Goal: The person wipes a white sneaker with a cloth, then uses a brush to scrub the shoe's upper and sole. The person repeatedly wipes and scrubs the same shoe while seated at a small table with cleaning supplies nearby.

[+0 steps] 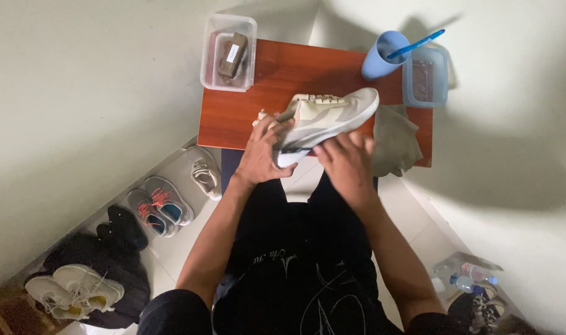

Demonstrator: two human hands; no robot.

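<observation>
Both hands (307, 155) hold sneaker (332, 115); cloth (394, 142), cup (382, 56) beside.

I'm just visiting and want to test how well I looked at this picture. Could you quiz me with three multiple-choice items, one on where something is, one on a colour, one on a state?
1. Where does the grey cloth lie?
A. on the right part of the small wooden table
B. inside the clear box
C. on the floor by the shoes

2. What colour is the cup at the table's back edge?
A. red
B. light blue
C. black

3. How is the pale sneaker held?
A. it lies alone on the table
B. one hand only
C. both hands grip it

Answers: 1 A, the cloth drapes over the table's right side. 2 B, the cup is light blue, with a blue brush in it. 3 C, the left hand and the right hand both clasp the sneaker.
</observation>
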